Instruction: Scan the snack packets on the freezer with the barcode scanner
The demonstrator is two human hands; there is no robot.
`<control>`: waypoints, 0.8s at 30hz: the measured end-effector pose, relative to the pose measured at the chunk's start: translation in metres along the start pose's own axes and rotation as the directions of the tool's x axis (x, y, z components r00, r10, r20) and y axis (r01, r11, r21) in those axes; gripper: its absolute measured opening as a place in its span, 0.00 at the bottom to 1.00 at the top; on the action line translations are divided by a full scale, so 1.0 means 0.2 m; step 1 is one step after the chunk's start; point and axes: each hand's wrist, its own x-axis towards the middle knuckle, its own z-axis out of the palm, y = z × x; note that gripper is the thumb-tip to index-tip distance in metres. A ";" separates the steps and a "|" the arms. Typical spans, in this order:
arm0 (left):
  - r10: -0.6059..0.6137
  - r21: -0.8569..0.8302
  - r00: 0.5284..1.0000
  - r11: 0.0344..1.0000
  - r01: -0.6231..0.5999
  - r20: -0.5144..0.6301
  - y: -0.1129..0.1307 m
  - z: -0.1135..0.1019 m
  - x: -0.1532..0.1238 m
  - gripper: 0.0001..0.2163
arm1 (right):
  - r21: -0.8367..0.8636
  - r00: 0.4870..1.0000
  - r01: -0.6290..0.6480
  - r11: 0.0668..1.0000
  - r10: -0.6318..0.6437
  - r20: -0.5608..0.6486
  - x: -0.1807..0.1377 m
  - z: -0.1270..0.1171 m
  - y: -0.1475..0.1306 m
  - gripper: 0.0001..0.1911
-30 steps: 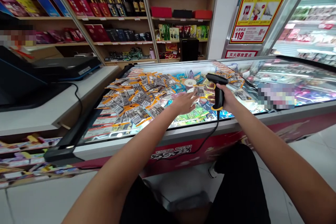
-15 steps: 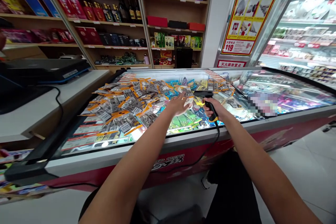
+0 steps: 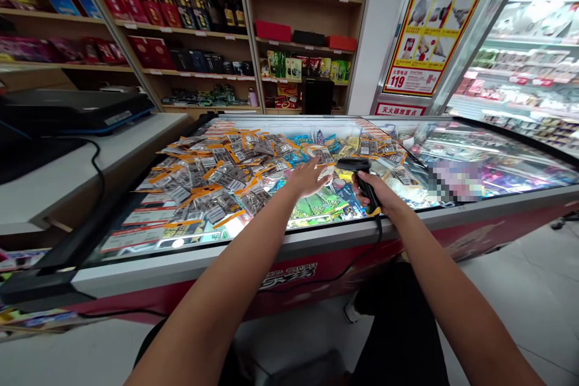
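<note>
My right hand (image 3: pixel 377 193) is wrapped round the handle of a black barcode scanner (image 3: pixel 357 170) with yellow trim, its head tipped forward over the glass lid of a chest freezer (image 3: pixel 280 241). My left hand (image 3: pixel 306 178) lies flat on the glass with its fingers stretched out, just left of the scanner. A heap of small grey packets with orange tags (image 3: pixel 217 178) covers the left half of the lid. The scanner's black cable (image 3: pixel 357 262) hangs down the freezer's red front.
A white counter (image 3: pixel 58 178) with a black device (image 3: pixel 72 110) and its cable stands at the left. Wooden shelves (image 3: pixel 208 30) of boxes and bottles fill the back wall. A red fire-safety poster (image 3: pixel 434 18) and an open chiller (image 3: pixel 525 60) are at the right.
The scanner has tipped from upright to leaning forward and low over the glass. My left hand has stayed flat on the lid. My head has moved slightly, shifting the view.
</note>
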 end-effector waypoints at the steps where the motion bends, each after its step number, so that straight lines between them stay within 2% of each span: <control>1: 0.001 -0.005 1.000 1.000 -0.001 -0.006 0.00 0.00 0.00 0.34 | 0.000 1.000 0.004 1.000 -0.004 0.010 0.00 0.00 0.00 0.21; 6: -0.007 0.010 0.999 1.000 0.008 -0.041 0.00 0.02 0.01 0.34 | -0.017 1.000 0.011 1.000 -0.011 0.002 0.01 -0.01 0.01 0.22; 9: -0.067 0.107 0.988 0.991 0.082 -0.137 0.00 0.02 0.01 0.34 | -0.078 0.985 0.091 0.993 -0.101 -0.137 0.03 -0.05 0.00 0.22; 11: -0.120 0.165 0.965 0.973 0.160 -0.232 -0.01 0.01 0.01 0.33 | -0.126 0.934 0.212 0.969 -0.239 -0.267 0.03 -0.11 -0.02 0.21; 14: -0.178 0.196 0.934 0.949 0.246 -0.310 -0.03 -0.01 0.00 0.32 | -0.147 0.806 0.383 0.912 -0.408 -0.429 0.03 -0.28 -0.08 0.18; 16: -0.181 0.195 0.928 0.948 0.253 -0.327 -0.04 -0.02 0.00 0.31 | -0.114 0.726 0.448 0.887 -0.436 -0.532 0.01 -0.42 -0.11 0.15; 18: -0.146 0.171 0.930 0.962 0.213 -0.336 -0.03 -0.03 0.01 0.28 | -0.056 0.693 0.437 0.898 -0.376 -0.615 -0.01 -0.54 -0.14 0.13; 19: -0.111 0.150 0.937 0.974 0.169 -0.332 -0.02 -0.03 0.01 0.26 | -0.020 0.696 0.409 0.912 -0.326 -0.639 -0.02 -0.58 -0.15 0.12; 21: 0.004 0.097 0.955 0.995 0.026 -0.295 0.02 -0.03 0.01 0.22 | 0.063 0.745 0.327 0.943 -0.217 -0.630 -0.04 -0.61 -0.16 0.09; 24: 0.228 0.007 0.949 0.973 -0.232 -0.220 0.10 -0.02 0.00 0.20 | 0.157 0.857 0.259 0.953 -0.152 -0.492 -0.03 -0.52 -0.16 0.08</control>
